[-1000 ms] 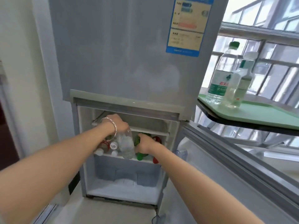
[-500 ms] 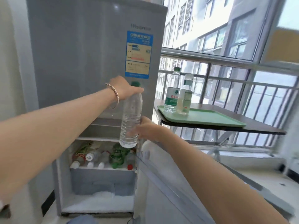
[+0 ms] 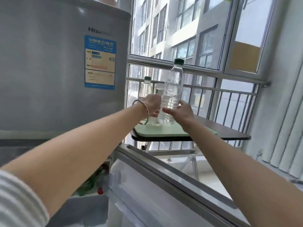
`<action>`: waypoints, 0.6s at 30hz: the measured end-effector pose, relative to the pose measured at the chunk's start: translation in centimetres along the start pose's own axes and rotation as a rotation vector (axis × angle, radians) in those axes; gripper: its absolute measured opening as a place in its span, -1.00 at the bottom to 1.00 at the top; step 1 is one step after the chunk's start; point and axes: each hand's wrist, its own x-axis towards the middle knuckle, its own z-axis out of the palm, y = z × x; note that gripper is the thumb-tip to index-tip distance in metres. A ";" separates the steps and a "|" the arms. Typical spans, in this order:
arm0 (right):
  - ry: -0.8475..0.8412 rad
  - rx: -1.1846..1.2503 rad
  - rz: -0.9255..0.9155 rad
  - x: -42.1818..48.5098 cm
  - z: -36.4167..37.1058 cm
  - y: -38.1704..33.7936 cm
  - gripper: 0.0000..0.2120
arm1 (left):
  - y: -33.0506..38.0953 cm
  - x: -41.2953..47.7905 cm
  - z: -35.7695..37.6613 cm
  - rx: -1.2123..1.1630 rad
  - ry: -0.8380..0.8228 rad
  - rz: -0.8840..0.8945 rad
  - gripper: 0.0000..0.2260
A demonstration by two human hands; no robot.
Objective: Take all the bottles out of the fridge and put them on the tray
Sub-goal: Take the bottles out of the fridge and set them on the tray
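Upright clear bottle (image 3: 172,94) at tray's (image 3: 170,133) left
Likely light, crushable (thin walls): right hand (image 3: 182,112) grips its waist; left hand (image 3: 151,104) unclear.

The clear bottle (image 3: 173,95), held before the fridge (image 3: 49,71) half a second ago, now stands upright at the tray's (image 3: 177,131) 9 o'clock end. The left hand (image 3: 152,105) has dropped from the cap to the bottle's 9 o'clock side, and the right hand (image 3: 182,111) grips at 3 o'clock.

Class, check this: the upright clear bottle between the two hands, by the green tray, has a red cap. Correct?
No. The head view shows the cap on the bottle is dark green, not red; everything else stands.
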 end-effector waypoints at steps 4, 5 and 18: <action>0.051 -0.176 0.045 4.0 -0.4 4.7 -0.39 | -1.7 3.5 4.3 0.060 -0.139 0.019 -0.64; 0.048 -0.213 0.074 4.9 -0.4 5.8 -0.36 | -2.2 4.0 5.1 0.069 -0.159 0.020 -0.66; -0.035 -0.458 0.163 12.0 2.1 10.5 -0.61 | -5.3 11.1 8.9 0.019 -0.217 0.021 -0.65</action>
